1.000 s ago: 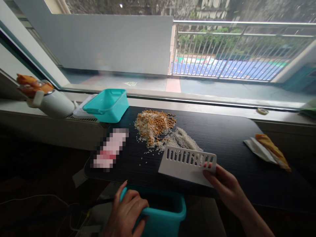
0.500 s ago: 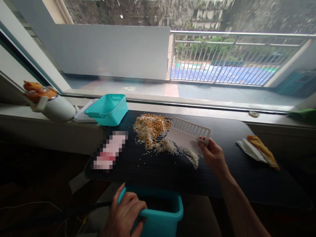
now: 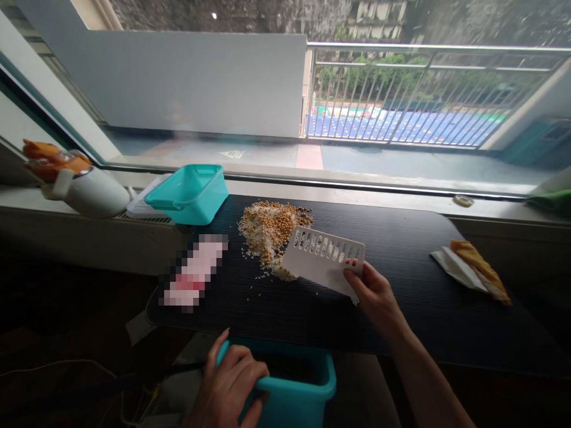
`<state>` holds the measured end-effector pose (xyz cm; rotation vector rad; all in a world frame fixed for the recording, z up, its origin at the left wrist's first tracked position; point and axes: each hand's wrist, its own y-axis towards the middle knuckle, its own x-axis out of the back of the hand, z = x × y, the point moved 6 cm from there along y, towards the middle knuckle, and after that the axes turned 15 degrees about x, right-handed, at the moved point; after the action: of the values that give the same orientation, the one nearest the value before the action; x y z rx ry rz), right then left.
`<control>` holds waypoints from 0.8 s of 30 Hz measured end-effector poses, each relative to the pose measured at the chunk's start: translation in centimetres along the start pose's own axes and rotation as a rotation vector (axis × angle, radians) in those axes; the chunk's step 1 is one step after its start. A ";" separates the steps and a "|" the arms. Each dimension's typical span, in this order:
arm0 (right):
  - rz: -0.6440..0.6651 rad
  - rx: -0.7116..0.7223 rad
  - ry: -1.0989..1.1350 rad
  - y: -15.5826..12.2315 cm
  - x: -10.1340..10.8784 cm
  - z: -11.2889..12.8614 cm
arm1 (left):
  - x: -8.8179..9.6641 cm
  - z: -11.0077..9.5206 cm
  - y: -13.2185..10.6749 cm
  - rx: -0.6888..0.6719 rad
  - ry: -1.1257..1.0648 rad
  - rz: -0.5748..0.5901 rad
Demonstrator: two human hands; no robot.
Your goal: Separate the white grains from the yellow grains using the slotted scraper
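Observation:
My right hand (image 3: 373,292) grips a white slotted plastic scraper (image 3: 320,260) by its right corner, its lower edge resting on the black table (image 3: 401,285). The scraper's left end touches a heap of white rice mixed with yellow beans (image 3: 270,229). Loose grains lie scattered on the table in front of the heap. My left hand (image 3: 227,380) is wrapped over the rim of a teal plastic tub (image 3: 303,392), which is held just below the table's near edge.
A second teal tub (image 3: 190,191) sits on the table's far left corner beside a clear lid (image 3: 143,205). A white jar with orange contents (image 3: 80,187) lies on the sill. A blurred pink packet (image 3: 194,272) and a tissue with an orange wrapper (image 3: 473,267) lie on the table.
My right hand swung the scraper away from the near edge to the heap's right, then swept it left, pushing the spread rice back against the heap. The left hand stayed on the tub.

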<state>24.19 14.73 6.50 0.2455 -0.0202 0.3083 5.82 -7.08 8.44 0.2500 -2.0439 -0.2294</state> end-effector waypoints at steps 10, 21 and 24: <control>-0.089 0.008 -0.099 -1.7 2.4 0.5 | 0.6 -0.2 -0.1 0.028 0.085 0.058; -0.081 -0.005 -0.065 -1.6 2.3 0.8 | 0.2 0.0 0.0 0.030 0.082 0.077; -0.051 -0.017 -0.064 -1.7 2.3 0.6 | 0.3 0.1 -0.1 0.038 0.084 0.070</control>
<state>26.89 13.73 6.80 0.2387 -0.0798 0.2494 5.65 -7.27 8.62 0.2076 -1.9716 -0.1345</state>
